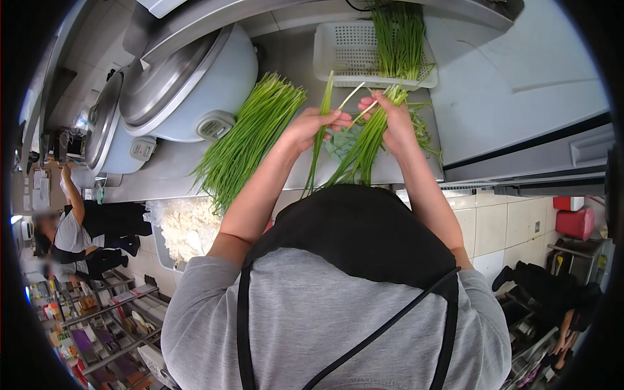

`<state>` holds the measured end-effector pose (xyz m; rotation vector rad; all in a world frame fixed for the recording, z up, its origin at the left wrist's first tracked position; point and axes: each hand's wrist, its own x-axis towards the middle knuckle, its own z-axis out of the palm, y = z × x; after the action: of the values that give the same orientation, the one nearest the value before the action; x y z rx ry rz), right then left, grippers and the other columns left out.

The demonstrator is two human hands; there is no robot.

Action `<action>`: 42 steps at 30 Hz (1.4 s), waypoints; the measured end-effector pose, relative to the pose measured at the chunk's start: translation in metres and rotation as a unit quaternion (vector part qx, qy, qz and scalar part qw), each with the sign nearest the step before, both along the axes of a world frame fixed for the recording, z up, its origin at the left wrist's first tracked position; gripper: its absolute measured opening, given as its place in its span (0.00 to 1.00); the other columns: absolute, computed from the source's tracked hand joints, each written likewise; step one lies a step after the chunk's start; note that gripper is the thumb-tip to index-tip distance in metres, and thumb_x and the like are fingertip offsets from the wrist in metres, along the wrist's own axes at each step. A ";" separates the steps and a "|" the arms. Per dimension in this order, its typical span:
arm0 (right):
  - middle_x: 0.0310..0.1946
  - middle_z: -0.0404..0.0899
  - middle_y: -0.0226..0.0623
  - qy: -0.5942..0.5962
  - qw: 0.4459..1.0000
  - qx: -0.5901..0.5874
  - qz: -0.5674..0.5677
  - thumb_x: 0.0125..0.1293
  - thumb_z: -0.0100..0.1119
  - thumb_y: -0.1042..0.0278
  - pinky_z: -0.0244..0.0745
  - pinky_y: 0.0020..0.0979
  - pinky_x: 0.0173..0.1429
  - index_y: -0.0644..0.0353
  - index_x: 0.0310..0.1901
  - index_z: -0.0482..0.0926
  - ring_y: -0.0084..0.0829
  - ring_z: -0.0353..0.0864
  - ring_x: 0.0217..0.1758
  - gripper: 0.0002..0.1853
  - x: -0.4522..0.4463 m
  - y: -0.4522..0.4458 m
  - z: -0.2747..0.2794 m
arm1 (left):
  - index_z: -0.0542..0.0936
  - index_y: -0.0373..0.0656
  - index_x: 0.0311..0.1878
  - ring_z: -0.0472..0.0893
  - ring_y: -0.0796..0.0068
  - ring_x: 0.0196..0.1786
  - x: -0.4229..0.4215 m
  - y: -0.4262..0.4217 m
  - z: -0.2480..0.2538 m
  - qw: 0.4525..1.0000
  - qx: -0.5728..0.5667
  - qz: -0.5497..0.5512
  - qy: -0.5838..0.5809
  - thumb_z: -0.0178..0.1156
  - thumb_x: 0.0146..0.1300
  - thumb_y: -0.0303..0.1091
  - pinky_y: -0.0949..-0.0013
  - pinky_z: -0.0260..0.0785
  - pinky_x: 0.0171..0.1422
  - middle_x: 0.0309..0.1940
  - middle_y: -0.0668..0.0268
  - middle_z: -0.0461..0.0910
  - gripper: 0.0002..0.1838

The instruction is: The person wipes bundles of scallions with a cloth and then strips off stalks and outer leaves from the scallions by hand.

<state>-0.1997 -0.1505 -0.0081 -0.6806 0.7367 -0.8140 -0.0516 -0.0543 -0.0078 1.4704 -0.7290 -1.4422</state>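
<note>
My left hand (312,128) is closed around a few long green chives (327,97), which stick up above the fingers and hang down below them. My right hand (392,119) grips a thicker bunch of chives (367,146) near its pale ends, the green tips trailing toward my apron. A single pale stalk (351,95) slants between the two hands. Beneath them, partly covered, lies a greenish crumpled thing (343,143) that I cannot name. On the counter to the left rests a large pile of chives (253,136).
A white perforated basket (344,52) holds more chives (398,39) at the back. Two large rice cookers (221,84) stand at left. Loose trimmings (422,127) lie beside my right hand. Below the counter's left edge sits a tub of pale food (188,227). Other people (84,227) stand farther off.
</note>
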 end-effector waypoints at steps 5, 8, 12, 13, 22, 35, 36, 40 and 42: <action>0.15 0.68 0.28 0.091 0.979 -0.157 0.095 0.55 0.58 0.61 0.58 0.22 0.23 0.61 0.27 0.72 0.20 0.64 0.18 0.11 -0.001 -0.001 -0.015 | 0.75 0.37 0.44 0.70 0.79 0.37 -0.007 0.003 0.008 0.999 -0.001 -0.039 -0.012 0.51 0.60 0.41 0.75 0.61 0.37 0.37 0.64 0.78 0.17; 0.15 0.67 0.27 0.110 0.974 -0.177 0.093 0.54 0.59 0.61 0.57 0.22 0.24 0.63 0.28 0.74 0.19 0.63 0.18 0.13 0.000 -0.001 -0.019 | 0.75 0.36 0.43 0.70 0.78 0.36 -0.008 0.002 0.008 0.999 -0.010 -0.041 0.003 0.52 0.59 0.41 0.75 0.62 0.36 0.36 0.62 0.78 0.17; 0.15 0.68 0.27 0.103 0.979 -0.161 0.075 0.53 0.61 0.62 0.57 0.21 0.23 0.65 0.31 0.76 0.18 0.63 0.18 0.13 -0.002 -0.002 -0.018 | 0.75 0.34 0.40 0.71 0.79 0.32 -0.005 0.004 0.004 0.999 -0.030 -0.023 -0.032 0.53 0.59 0.37 0.76 0.62 0.33 0.31 0.61 0.78 0.15; 0.15 0.68 0.27 0.102 0.979 -0.161 0.075 0.53 0.61 0.62 0.57 0.21 0.23 0.65 0.31 0.76 0.18 0.63 0.18 0.13 -0.001 -0.001 -0.017 | 0.75 0.34 0.40 0.71 0.79 0.32 -0.004 0.004 0.001 0.999 -0.030 -0.022 -0.032 0.53 0.59 0.37 0.76 0.62 0.33 0.31 0.61 0.78 0.15; 0.18 0.72 0.28 0.124 0.967 -0.195 0.111 0.49 0.62 0.69 0.57 0.20 0.21 0.66 0.30 0.75 0.17 0.64 0.17 0.10 0.004 0.014 -0.019 | 0.76 0.37 0.34 0.70 0.81 0.27 -0.009 -0.001 -0.002 0.997 -0.064 0.049 -0.019 0.54 0.58 0.34 0.77 0.62 0.29 0.26 0.65 0.76 0.09; 0.22 0.72 0.30 0.077 0.985 -0.147 0.049 0.48 0.61 0.70 0.58 0.22 0.21 0.64 0.30 0.74 0.19 0.64 0.17 0.09 -0.006 0.002 -0.010 | 0.77 0.36 0.34 0.65 0.85 0.23 0.002 0.007 0.002 0.997 -0.048 0.011 -0.058 0.53 0.58 0.35 0.81 0.54 0.24 0.22 0.69 0.74 0.11; 0.21 0.71 0.29 0.069 0.987 -0.144 0.031 0.48 0.61 0.71 0.58 0.22 0.20 0.64 0.29 0.74 0.19 0.64 0.16 0.08 -0.007 0.000 -0.009 | 0.77 0.36 0.34 0.64 0.86 0.23 0.004 0.008 0.001 0.997 -0.051 0.002 -0.052 0.53 0.58 0.36 0.82 0.53 0.24 0.21 0.69 0.73 0.11; 0.21 0.71 0.29 0.057 0.988 -0.141 0.021 0.48 0.61 0.70 0.58 0.22 0.20 0.64 0.29 0.74 0.19 0.64 0.17 0.08 -0.015 -0.011 -0.010 | 0.77 0.37 0.34 0.64 0.86 0.22 0.014 0.015 0.000 0.997 -0.031 0.003 -0.068 0.53 0.58 0.36 0.82 0.53 0.24 0.21 0.70 0.73 0.11; 0.22 0.71 0.29 0.084 0.984 -0.156 0.022 0.50 0.62 0.68 0.59 0.21 0.21 0.64 0.33 0.74 0.19 0.64 0.18 0.11 -0.019 -0.018 -0.012 | 0.77 0.37 0.34 0.64 0.86 0.22 0.018 0.019 -0.002 0.997 -0.014 0.004 -0.071 0.53 0.58 0.36 0.81 0.53 0.24 0.21 0.70 0.73 0.11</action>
<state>-0.2189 -0.1684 -0.0199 -1.0532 0.7493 -0.8467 -0.0333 -0.0353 -0.0097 1.5634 -0.8252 -1.3259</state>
